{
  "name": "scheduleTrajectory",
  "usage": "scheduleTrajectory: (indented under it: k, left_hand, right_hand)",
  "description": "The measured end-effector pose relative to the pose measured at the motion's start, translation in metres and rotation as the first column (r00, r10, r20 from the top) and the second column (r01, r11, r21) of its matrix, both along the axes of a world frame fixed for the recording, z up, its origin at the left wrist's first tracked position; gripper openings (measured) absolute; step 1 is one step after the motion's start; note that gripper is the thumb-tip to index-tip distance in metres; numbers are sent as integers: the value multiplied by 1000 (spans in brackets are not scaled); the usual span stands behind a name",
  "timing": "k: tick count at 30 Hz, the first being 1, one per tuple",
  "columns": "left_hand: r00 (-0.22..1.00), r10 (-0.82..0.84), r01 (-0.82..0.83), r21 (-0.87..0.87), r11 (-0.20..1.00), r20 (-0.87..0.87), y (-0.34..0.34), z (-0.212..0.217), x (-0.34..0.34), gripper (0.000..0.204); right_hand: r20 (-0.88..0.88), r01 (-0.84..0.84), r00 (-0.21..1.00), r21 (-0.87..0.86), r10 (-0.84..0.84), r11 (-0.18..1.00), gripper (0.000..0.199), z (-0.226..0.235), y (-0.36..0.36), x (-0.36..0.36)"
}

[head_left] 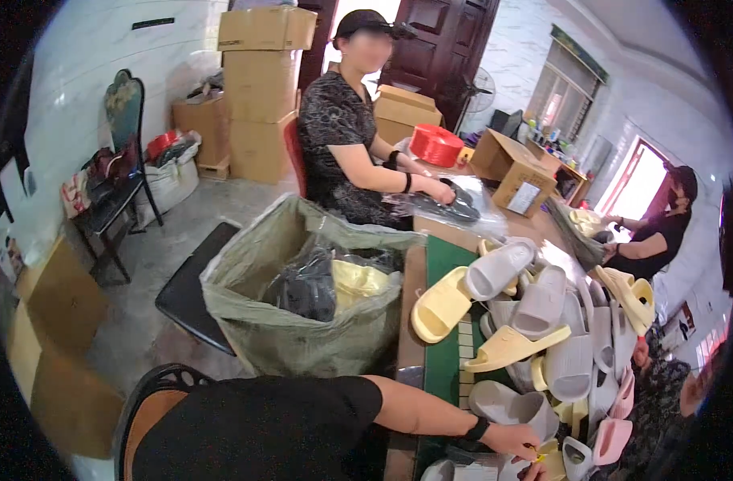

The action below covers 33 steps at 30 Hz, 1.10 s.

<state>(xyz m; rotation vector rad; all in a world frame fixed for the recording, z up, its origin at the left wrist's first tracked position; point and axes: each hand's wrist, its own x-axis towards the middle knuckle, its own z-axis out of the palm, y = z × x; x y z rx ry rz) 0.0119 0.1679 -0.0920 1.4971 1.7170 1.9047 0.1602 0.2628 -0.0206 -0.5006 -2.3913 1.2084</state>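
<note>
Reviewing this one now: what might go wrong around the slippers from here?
The pile of slippers is loose and overlapping, so a nudge from the left hand at its near side might make some slide. The yellow slipper on its left lies close to the edge of the green-topped table and could be knocked off toward the open sack. Grey, yellow and pink are mixed, so pairs may be mismatched.
</note>
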Motion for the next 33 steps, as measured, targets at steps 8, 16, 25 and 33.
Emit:
scheduleTrajectory:
  k: [8, 16, 25, 33]
  left_hand:
    - [967, 45, -46, -1, 999, -249, 8, 19, -14, 29]
    - [992, 60, -62, -20, 998, -115, -15, 19, 6, 29]
    - [1000, 26, -27, -40, 999, -13, -22, 6, 14, 31]
    - [998, 51, -51, -4, 999, 26, -28, 3, 11, 31]
  right_hand:
    - [-215, -62, 973, 101, 83, 993, 37, 3, 0, -1]
    - [-333, -143, 928, 95, 167, 985, 36, -15, 18, -7]
    - [-272, -166, 945, 78, 181, 983, 37, -17, 21, -11]
    - [-152, -277, 951, -40, 269, 960, 31, -23, 24, -12]
